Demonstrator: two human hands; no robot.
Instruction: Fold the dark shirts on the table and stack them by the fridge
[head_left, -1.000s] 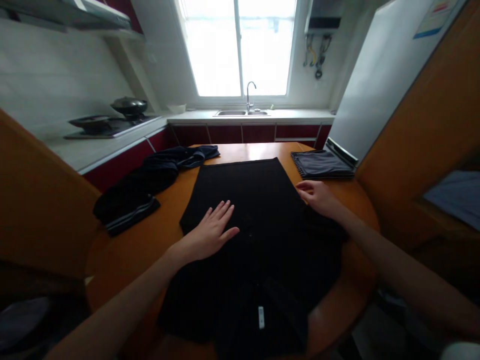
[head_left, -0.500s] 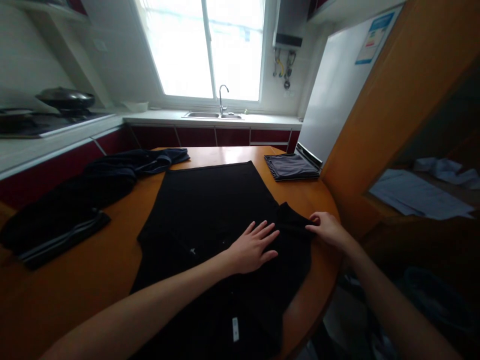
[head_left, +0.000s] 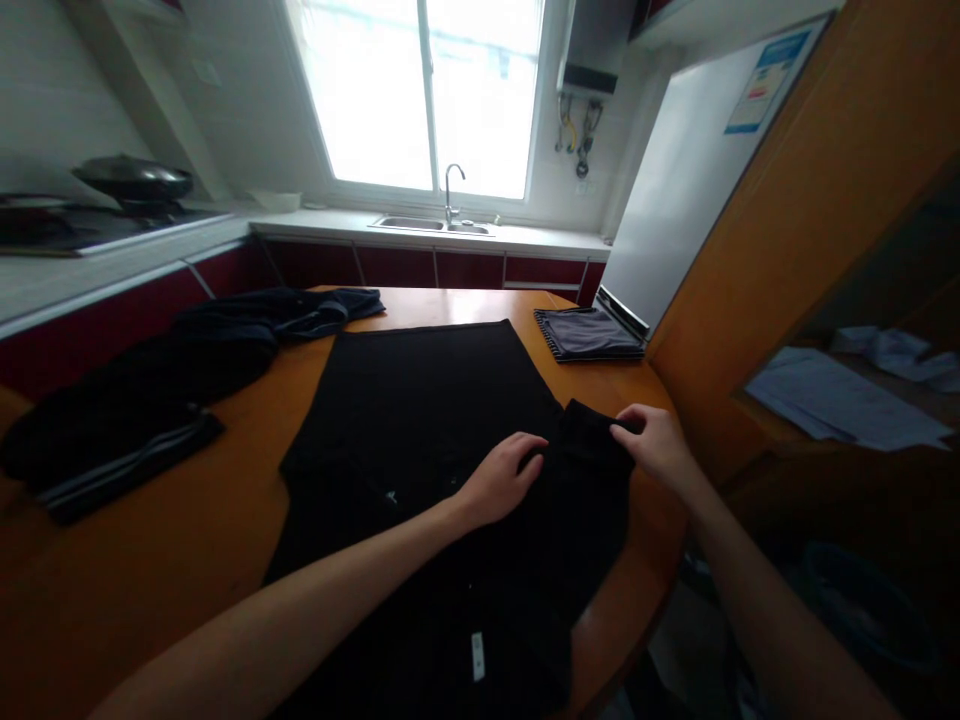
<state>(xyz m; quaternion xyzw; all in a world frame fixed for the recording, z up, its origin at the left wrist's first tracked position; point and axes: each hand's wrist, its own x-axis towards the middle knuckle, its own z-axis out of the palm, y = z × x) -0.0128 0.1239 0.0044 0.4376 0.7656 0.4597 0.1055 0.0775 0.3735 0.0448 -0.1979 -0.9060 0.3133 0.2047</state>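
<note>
A black shirt (head_left: 427,390) lies spread over the wooden table, its hem at the far side. It bears a small white logo and, close to me, a white label (head_left: 478,657). My right hand (head_left: 654,440) pinches the edge of the right-hand sleeve (head_left: 592,435) between thumb and fingers, at the table's right side. Just left of that sleeve, my left hand (head_left: 504,480) rests on the shirt with its fingers curled and the thumb drawn toward them, apparently gripping the cloth. The fingertips partly merge with the black fabric.
Dark clothes (head_left: 150,400) with striped trim lie loosely along the table's left side. A folded grey garment (head_left: 589,333) sits at the far right, near the white fridge (head_left: 675,170). Beyond the wooden table (head_left: 225,530) are a sink (head_left: 427,225) and a stove with a pan (head_left: 135,180).
My left hand has gone from flat with spread fingers to curled on the shirt. My right hand still holds the sleeve edge, and the sleeve now lies flatter and squarer.
</note>
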